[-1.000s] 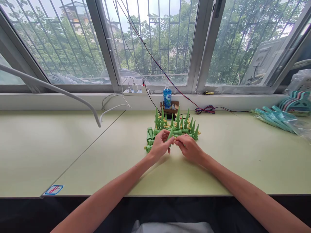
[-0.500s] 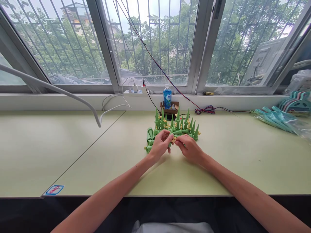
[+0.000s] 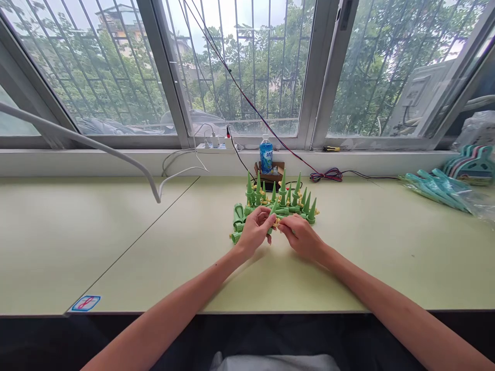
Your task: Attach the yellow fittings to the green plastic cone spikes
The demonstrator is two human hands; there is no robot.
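The person's 2 bare hands meet just in front of a cluster of green spikes [image 3: 283, 188] on the pale yellow-green bench [image 3: 367, 242]. In the left hand [image 3: 253, 232], the fingers are closed around 1 green cone [image 3: 274, 207], its point tipped upward and away from the body. The right hand [image 3: 299, 234] comes in from the other side, its fingers pinched at the small yellow piece [image 3: 276, 222] on the side of that cone, so both hands are on the same part, near the front edge of the cluster.

In the cluster, several spikes stand upright with bits of yellow about them, while other green pieces [image 3: 238, 213] lie on their sides at the left, 1 with its round end facing the bench's near side. Behind the cluster, a blue bottle [image 3: 266, 154] stands in a small brown box [image 3: 279, 170], close to the sill. A bundled dark cable [image 3: 327, 175] lies to the right of the box. Farther right I see teal items in clear plastic [image 3: 439, 189], with hangers [image 3: 474, 167] behind them. A marked label [image 3: 86, 303] sits at the bench's front edge, far to the left.
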